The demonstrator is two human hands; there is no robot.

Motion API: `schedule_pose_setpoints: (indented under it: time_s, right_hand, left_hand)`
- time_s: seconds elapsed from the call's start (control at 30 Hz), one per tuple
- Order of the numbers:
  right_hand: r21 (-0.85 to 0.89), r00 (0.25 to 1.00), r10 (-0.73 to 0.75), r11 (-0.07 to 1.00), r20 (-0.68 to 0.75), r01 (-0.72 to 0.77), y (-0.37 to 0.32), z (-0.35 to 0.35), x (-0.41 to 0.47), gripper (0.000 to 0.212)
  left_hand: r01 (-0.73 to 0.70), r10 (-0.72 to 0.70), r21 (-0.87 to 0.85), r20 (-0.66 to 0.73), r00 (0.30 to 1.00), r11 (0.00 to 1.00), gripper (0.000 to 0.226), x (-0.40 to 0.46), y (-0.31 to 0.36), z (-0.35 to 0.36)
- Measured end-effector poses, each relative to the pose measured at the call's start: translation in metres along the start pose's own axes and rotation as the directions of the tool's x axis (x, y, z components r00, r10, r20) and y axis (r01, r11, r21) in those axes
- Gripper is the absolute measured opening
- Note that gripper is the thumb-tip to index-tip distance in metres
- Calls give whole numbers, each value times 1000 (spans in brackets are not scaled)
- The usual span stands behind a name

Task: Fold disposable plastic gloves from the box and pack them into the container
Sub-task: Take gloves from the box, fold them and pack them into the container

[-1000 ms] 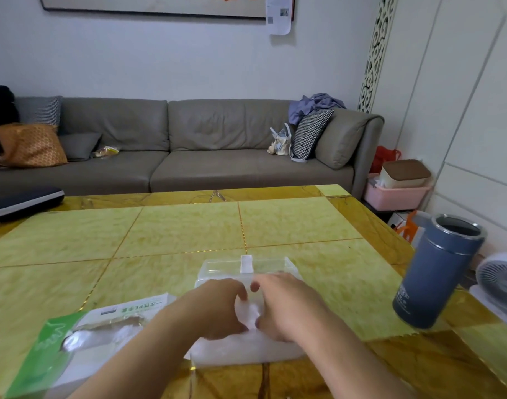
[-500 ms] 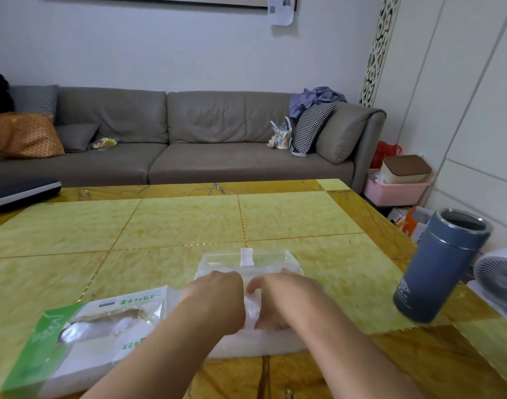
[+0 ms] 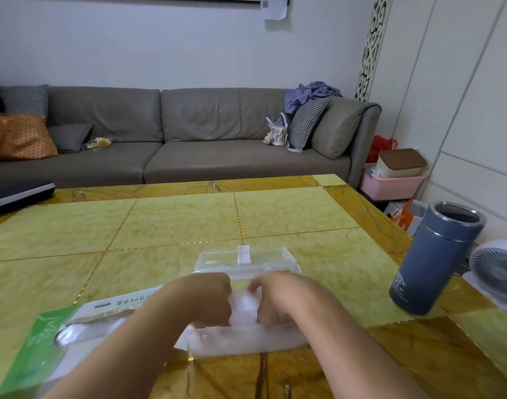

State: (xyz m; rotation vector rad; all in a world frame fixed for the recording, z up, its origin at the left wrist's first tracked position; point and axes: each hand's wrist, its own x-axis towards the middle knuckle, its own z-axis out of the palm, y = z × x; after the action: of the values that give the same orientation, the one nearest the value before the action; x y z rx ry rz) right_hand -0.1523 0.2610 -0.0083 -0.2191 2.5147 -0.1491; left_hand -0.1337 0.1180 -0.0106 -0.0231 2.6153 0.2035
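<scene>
Head view, near centre of the yellow-green tiled tabletop (image 3: 171,223): folding step under way, by the look of it. Left hand (image 3: 202,300) and right hand (image 3: 278,298) drawn close together, fingers curled in, each grip pinched on a crumpled translucent plastic glove (image 3: 243,308) bunched between them. More of the same filmy plastic spread flat just near of the knuckles, at the tabletop's near edge. Exact finger placement hidden behind the backs of the hands.

Just far of both grips, touching or nearly so: clear rectangular plastic container (image 3: 246,262) with its white clasp toward the far side; contents not discernible. To the near left, beside the left forearm: green-and-white cardboard glove box (image 3: 59,338), film showing through its slot.

Next move, as a judgement: tighten the fold into a compact bundle, then lift it a little way farther and tuck it into the container, with care against the slippery film springing open.

Far right: blue-grey steel flask (image 3: 436,257), well apart from the work.
</scene>
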Motion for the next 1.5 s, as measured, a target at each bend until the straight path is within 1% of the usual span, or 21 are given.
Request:
schedule_pose_setpoints:
  time_s: [0.07,0.17,0.23,0.4,0.53,0.67,0.7,0.73,0.8,0.87,0.93,1.0,1.07,1.1,1.13,1.17,1.23,1.3,1.4,1.43,1.5]
  right_hand:
    - [-26,1000,0,1000,10,0,-1,1,1,73]
    - [-91,1000,1,996,28,2,-4,1,4,59]
    - [-107,1000,12,994,26,-9,-4,2,7,54]
    - [-116,998,32,993,51,-26,-4,3,14,55]
    - [-103,998,37,994,57,-31,-4,3,15,58]
    - [-51,999,26,998,24,-24,-2,4,10,65]
    - [-32,999,25,999,28,-24,-2,5,8,68]
    - [-6,999,26,1000,25,-26,-1,6,7,71]
    - [58,1000,22,998,10,-23,0,9,6,72]
    - [114,1000,21,993,4,-21,3,13,6,71]
    - [164,999,14,987,-46,-6,6,16,3,71]
    - [166,990,-4,986,-139,27,10,18,-3,71]
    - [144,972,-7,989,-235,42,10,15,-9,67]
    - [123,960,4,992,-278,32,7,14,-11,62]
    - [94,948,15,995,-319,16,3,12,-11,56]
    - [75,932,29,997,-362,-2,2,11,-12,52]
    - [83,891,36,997,-453,2,-4,12,-15,48]
    - [116,838,18,992,-546,55,-5,14,-19,45]
    - [139,763,0,983,-647,119,-13,16,-20,38]
    - [139,733,-17,978,-680,152,-18,18,-20,35]
    - [101,669,-85,967,-738,235,-29,22,-18,32]
  left_hand:
    - [2,-1,55,-18,1000,998,50,-2,5,-1]
    - [47,-14,249,-134,991,967,44,-4,21,4]
    - [66,-4,359,-172,985,931,38,-7,27,5]
    - [18,52,475,-134,990,880,35,-9,23,2]
    - [-18,56,475,-66,996,880,42,-5,22,5]
    - [-4,-13,472,32,999,882,85,1,22,7]
    - [-8,-18,465,52,999,885,85,1,21,6]
    - [-16,-15,430,68,998,903,75,0,21,4]
    - [-28,-2,317,93,996,948,42,-4,19,-2]
    - [-47,28,232,84,996,972,29,-10,17,-5]
    - [-63,49,195,76,996,979,31,-16,17,-4]
    - [-47,38,151,61,997,987,41,-22,18,-1]
    - [-16,16,105,5,1000,994,61,-30,18,6]
    - [-12,16,96,-42,999,995,67,-33,16,10]
    - [-15,24,94,-101,995,995,67,-37,15,13]
    - [-35,49,86,-171,984,996,58,-43,15,14]
    - [-71,87,65,-295,951,995,31,-56,13,16]
    - [-122,137,62,-379,915,991,26,-68,7,16]
    - [-264,217,-17,-520,826,964,33,-73,-13,24]
    - [-304,212,-63,-584,784,951,35,-75,-22,26]
    - [-336,132,-157,-708,694,929,24,-76,-50,29]
